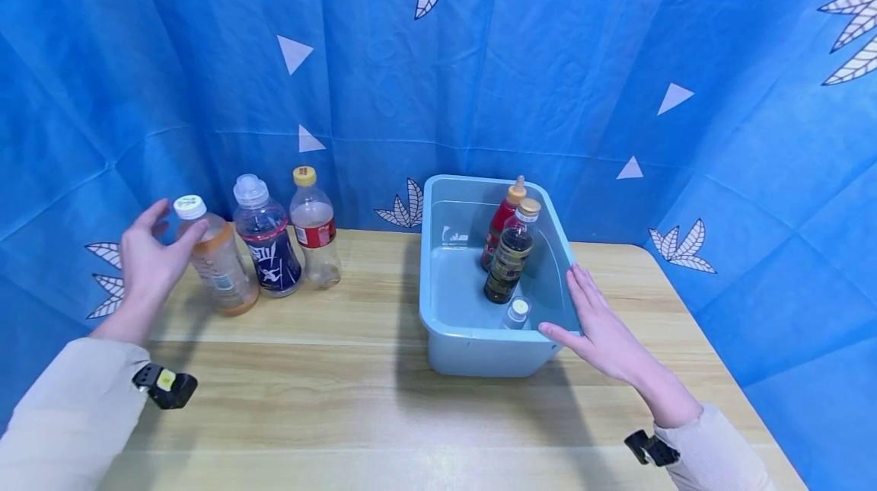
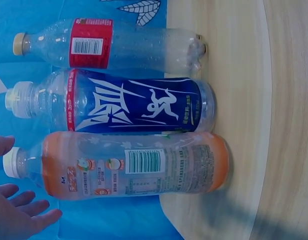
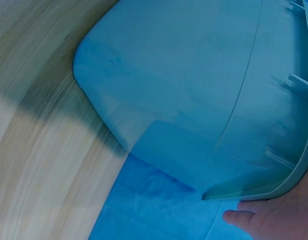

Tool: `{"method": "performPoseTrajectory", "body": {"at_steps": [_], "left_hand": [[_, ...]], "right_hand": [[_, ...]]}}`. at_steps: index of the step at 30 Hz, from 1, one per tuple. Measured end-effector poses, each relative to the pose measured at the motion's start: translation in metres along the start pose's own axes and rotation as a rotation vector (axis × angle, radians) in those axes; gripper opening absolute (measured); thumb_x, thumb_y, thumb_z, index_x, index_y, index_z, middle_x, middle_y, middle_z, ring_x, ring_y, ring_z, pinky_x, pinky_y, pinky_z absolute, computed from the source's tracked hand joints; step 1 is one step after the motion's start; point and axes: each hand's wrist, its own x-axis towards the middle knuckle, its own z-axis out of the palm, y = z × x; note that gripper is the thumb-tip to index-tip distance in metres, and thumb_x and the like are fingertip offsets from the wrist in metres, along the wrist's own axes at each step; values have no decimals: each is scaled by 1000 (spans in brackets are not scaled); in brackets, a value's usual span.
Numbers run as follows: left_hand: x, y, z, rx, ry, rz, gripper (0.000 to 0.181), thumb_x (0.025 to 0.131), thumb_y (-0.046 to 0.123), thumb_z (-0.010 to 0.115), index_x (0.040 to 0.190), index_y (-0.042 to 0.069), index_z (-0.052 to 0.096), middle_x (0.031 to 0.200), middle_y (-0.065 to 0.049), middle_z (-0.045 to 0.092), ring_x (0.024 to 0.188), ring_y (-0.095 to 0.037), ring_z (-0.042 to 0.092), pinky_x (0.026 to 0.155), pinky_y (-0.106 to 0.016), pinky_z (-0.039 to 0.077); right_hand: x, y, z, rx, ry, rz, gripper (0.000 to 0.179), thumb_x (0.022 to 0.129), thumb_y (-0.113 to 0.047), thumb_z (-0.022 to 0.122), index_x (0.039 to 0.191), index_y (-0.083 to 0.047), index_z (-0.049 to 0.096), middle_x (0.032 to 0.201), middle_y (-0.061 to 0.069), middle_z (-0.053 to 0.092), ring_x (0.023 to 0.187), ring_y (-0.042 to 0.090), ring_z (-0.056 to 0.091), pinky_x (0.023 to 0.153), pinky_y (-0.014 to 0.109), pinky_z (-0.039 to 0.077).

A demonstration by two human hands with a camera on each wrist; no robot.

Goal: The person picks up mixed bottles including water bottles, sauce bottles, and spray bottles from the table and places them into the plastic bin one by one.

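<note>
My left hand (image 1: 154, 255) is spread around the white-capped end of a clear bottle with orange bands (image 1: 222, 270), thumb on one side and fingers on the other. In the left wrist view a gap shows between the fingers and the cap (image 2: 11, 162). Beside that bottle stand a blue-labelled sports drink bottle (image 1: 270, 251) and a yellow-capped bottle with a red label (image 1: 317, 237). With fingers extended, my right hand (image 1: 606, 331) rests on the rim of a light blue plastic bin (image 1: 438, 350), its thumb at the front corner.
Inside the bin are a dark-liquid bottle (image 1: 508, 259), a red bottle with an orange tip (image 1: 498, 228) and a small clear bottle with a pale cap (image 1: 518, 310). The wooden table (image 1: 329, 392) backs onto a blue patterned curtain (image 1: 384, 57).
</note>
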Motion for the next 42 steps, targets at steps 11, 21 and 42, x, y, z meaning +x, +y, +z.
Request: {"method": "performPoseTrajectory", "body": {"at_steps": [11,21,42], "left_hand": [[8,-1,4,-7,9,-12,67,86,38,51,139,8,22,139,-14,30,123,-32,34,97,-42,32],[13,-2,6,-21,73,-44,56,86,36,52,133,10,39,131,-12,43,117,-24,43,94,-34,37],[8,-1,3,-7,94,-102,57,82,41,56,130,13,45,128,-9,48,113,-18,49,91,-33,40]], "right_hand": [[0,1,1,0,4,-3,90,82,-51,54,141,-1,7,147,14,1,132,34,2,96,59,19],[-1,-1,1,4,1,5,91,82,-51,54,141,-1,7,147,15,0,132,33,1,97,59,18],[-1,-3,0,3,8,11,91,81,-52,54,141,-1,7,147,15,1,132,35,3,96,60,19]]}}
